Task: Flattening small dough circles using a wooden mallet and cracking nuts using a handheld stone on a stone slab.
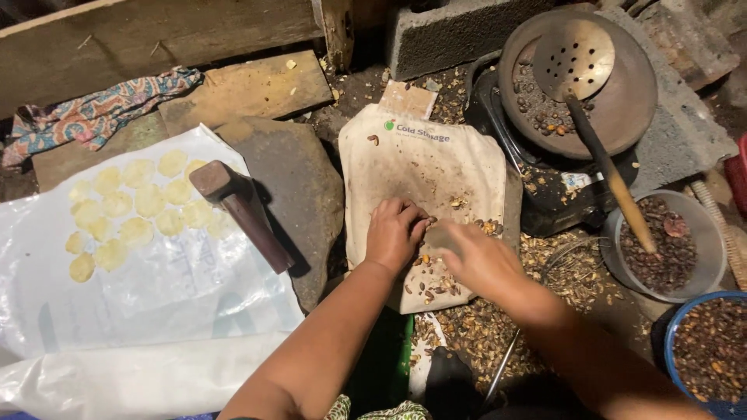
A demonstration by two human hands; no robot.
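- L hand [395, 232] curled, fingertips pinching small nuts [433, 285] on cloth bag [424, 167], frame centre.
- R hand [476, 258] blurred at 3 o'clock of L; grip can't tell.
- Nuts prob. light, hard, brittle-shelled; take w/ fingertips.
- Mallet [241, 208] on flat stone [299, 187] at 9; thin pale discs [132, 210] on plastic sheet [156, 311]; metal pan [580, 82] at 1.

Dim earthen floor [622, 311] littered with husks; rough wooden planks [156, 35] run along eleven o'clock, a grey concrete block [459, 31] sits at one o'clock.
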